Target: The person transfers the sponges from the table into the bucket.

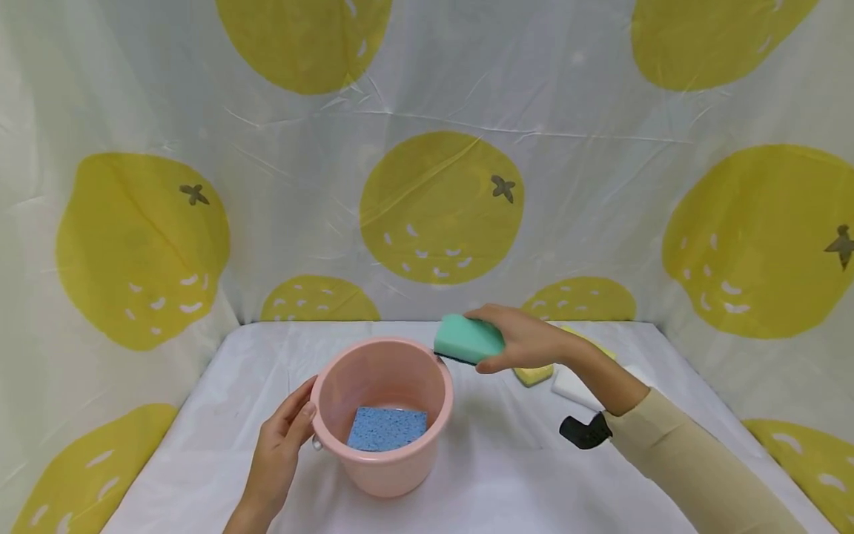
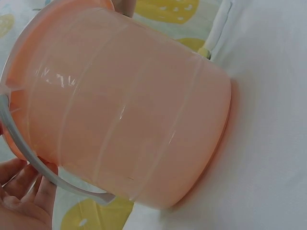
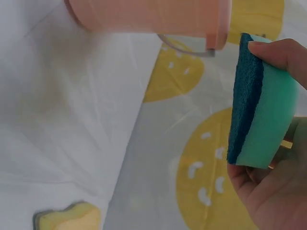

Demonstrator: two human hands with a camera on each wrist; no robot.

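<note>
A pink bucket [image 1: 394, 475] stands on the white cloth, and a blue sponge [image 1: 387, 429] lies inside it. My left hand [image 1: 281, 445] holds the bucket's rim at its left side, the thumb on the rim; the left wrist view shows the fingers [image 2: 45, 191] beside the grey handle [image 2: 36, 160]. A green sponge [image 1: 467, 337] with a dark scouring layer [image 3: 245, 96] is pinched between the thumb and fingers of my right hand [image 1: 523, 337]. It is held up just right of the bucket's rim, at about rim height in the head view.
Right of the bucket, partly behind my right arm, lie a yellow sponge [image 1: 534, 376], another yellow item [image 1: 587, 340] and a white block [image 1: 575, 387]. A lemon-patterned curtain [image 1: 300, 193] surrounds the back and sides. A black strap piece [image 1: 585, 432] juts from the right sleeve.
</note>
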